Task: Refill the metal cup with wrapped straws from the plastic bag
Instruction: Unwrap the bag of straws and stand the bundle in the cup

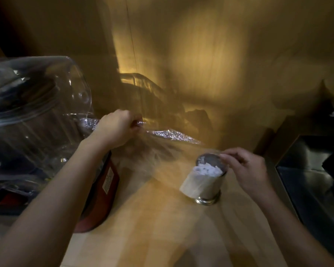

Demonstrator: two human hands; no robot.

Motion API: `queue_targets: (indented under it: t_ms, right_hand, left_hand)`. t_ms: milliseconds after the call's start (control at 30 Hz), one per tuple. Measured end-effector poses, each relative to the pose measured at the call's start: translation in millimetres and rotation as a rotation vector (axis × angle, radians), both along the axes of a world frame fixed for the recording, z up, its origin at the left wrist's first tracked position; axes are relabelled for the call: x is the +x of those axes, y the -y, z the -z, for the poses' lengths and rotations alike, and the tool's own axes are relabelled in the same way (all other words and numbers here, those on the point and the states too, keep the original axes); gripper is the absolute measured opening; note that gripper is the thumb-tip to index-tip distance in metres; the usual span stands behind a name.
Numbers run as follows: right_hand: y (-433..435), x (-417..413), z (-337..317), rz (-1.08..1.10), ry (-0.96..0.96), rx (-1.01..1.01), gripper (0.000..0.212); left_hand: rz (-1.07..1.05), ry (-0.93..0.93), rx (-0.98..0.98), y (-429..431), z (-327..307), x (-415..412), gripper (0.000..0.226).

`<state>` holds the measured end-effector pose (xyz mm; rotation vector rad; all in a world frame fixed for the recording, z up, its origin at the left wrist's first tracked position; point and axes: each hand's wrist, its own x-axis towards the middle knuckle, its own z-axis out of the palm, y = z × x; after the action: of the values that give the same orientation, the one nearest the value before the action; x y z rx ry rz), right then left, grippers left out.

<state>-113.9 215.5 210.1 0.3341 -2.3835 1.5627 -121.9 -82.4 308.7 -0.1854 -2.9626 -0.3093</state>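
Metal cup with wrapped straws, plastic bag behind it.

Cup: shiny, cylindrical, flared foot at the bottom, upright on the wooden desk though leaning toward the lower left in the wide-angle view; open mouth packed on the near side with white paper-wrapped straw ends bunched together, far side of the mouth dark and unfilled. Bag: clear, crinkled, glinting, stretched flat and low along the desk behind and to the left of the cup, apart from it, much blurred; contents not discernible.
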Motion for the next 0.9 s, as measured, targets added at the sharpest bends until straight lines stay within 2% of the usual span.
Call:
queue_targets:
  t_ms: [100,200,333,400,567,700,833,900]
  right_hand:
    - [-4,3,-8,0.060,-0.053,-0.049,0.012]
    - [-5,5,-10,0.079,-0.019,-0.118,0.015]
    - [-10,13,-16,0.112,-0.010,-0.105,0.012]
    - [-13,15,-22,0.124,-0.056,-0.096,0.009]
    - [-8,9,-21,-0.019,0.020,0.226,0.004]
    - [-14,8,5,0.007,0.089,0.197,0.004]
    - [-22,8,22,0.031,0.089,0.188,0.008]
    - [-22,6,22,0.015,0.104,0.166,0.012]
  left_hand:
    - [0.045,0.047,0.042,-2,9,-3,0.009]
    - [0.088,0.146,0.050,-7,16,-7,0.003]
    - [0.146,0.062,0.107,-7,25,-12,0.008]
    - [0.165,0.085,0.162,-7,28,-14,0.010]
    - [0.216,0.242,0.106,-25,65,-12,0.008]
    - [0.158,0.155,0.135,-34,96,-6,0.015]
    - [0.186,0.066,0.144,-42,109,-5,0.002]
    - [0.214,0.092,0.098,-47,114,-3,0.025]
